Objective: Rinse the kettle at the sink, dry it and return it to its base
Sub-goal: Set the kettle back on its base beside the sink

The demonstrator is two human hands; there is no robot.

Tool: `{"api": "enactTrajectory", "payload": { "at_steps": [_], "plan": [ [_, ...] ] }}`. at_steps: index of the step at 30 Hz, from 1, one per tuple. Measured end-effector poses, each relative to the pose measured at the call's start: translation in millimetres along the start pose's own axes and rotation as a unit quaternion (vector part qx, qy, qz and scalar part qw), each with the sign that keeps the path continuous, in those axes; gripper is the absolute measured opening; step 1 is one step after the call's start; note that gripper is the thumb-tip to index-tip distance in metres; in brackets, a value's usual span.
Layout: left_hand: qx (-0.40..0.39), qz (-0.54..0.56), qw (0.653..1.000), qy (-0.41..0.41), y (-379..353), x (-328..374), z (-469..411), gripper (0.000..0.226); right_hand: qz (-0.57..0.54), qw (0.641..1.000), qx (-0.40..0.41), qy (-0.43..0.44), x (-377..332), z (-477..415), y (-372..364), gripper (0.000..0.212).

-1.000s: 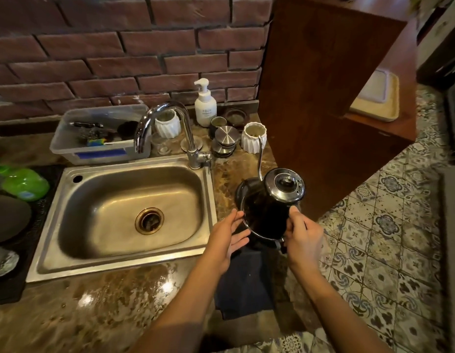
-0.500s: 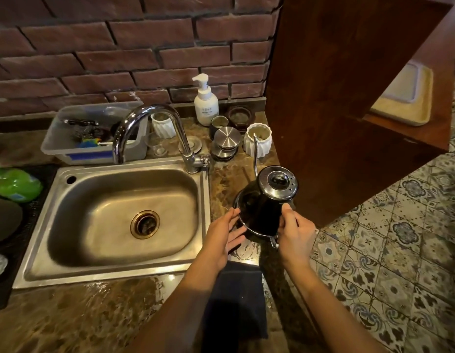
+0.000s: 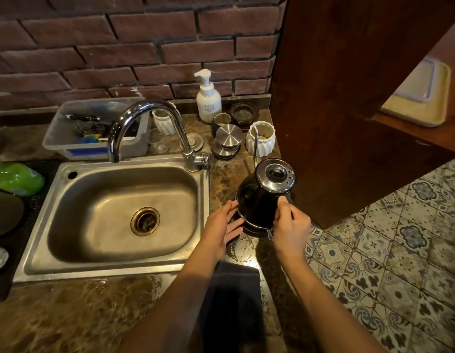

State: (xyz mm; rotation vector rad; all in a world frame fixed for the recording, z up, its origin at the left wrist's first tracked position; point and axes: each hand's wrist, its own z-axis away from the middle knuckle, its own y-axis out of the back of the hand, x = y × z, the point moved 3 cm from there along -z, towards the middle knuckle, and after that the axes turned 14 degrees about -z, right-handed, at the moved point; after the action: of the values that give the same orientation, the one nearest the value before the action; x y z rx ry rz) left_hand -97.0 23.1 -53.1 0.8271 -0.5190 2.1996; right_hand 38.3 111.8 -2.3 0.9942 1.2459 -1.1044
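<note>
The black kettle (image 3: pixel 257 202) is on the counter (image 3: pixel 68 314) just right of the sink (image 3: pixel 114 272), over its dark base (image 3: pixel 248 229); whether it is fully seated I cannot tell. The right hand (image 3: pixel 291 222) is curled round the handle. The left hand (image 3: pixel 222 225) lies flat, fingers straight against the kettle's lower edge. A dark cloth (image 3: pixel 231 296) lies nearer, a soap bottle (image 3: pixel 208 98) behind.
</note>
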Motion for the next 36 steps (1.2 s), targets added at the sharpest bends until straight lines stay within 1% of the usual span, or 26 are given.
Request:
{"api": "enactTrajectory", "payload": {
  "at_steps": [7,13,16,18,19,21,23,29,31,32,34,36],
  "plan": [
    [0.007,-0.013,1.000,-0.009,0.4,0.9,3.4,0.042,-0.005,1.000,-0.011,-0.001,-1.5,0.5,-2.5,0.056],
    [0.009,-0.012,1.000,-0.002,6.0,-8.1,10.3,0.034,0.007,1.000,0.002,0.003,4.0,18.1,-1.4,0.058],
    [0.016,-0.017,1.000,0.000,5.2,-7.4,11.5,0.020,0.000,1.000,0.004,-0.003,6.1,21.2,-2.4,0.060],
    [0.023,-0.024,0.999,-0.003,4.0,-7.5,11.1,0.016,-0.004,1.000,0.009,-0.002,7.6,21.9,-0.2,0.059],
    [0.024,-0.028,0.999,-0.006,3.4,-8.2,11.3,0.016,-0.002,1.000,0.010,0.001,7.9,22.2,1.0,0.058],
    [0.017,-0.031,0.999,-0.010,1.7,-10.0,12.9,0.024,-0.005,1.000,0.006,0.001,9.2,22.9,2.8,0.057],
    [0.013,-0.033,0.999,-0.016,1.1,-10.7,13.8,0.030,-0.006,1.000,-0.002,-0.007,10.8,22.2,3.4,0.061],
    [0.041,-0.062,0.997,-0.032,-1.5,-4.0,13.1,0.024,0.029,0.999,-0.014,0.000,7.5,17.1,-2.6,0.066],
    [0.050,-0.069,0.996,-0.039,-1.5,-4.9,14.0,0.019,0.039,0.999,-0.014,0.007,7.2,16.8,-2.6,0.065],
    [0.049,-0.071,0.995,-0.044,-2.1,-4.8,15.4,0.020,0.041,0.999,-0.015,0.009,6.5,15.6,-2.3,0.064],
    [0.048,-0.073,0.995,-0.053,-3.9,-4.1,18.2,0.033,0.050,0.998,-0.023,0.015,2.7,11.7,-3.0,0.061],
    [0.050,-0.071,0.995,-0.058,-5.8,-4.0,21.3,0.039,0.062,0.997,-0.031,0.018,-2.9,7.3,-5.5,0.062]
  ]
}}
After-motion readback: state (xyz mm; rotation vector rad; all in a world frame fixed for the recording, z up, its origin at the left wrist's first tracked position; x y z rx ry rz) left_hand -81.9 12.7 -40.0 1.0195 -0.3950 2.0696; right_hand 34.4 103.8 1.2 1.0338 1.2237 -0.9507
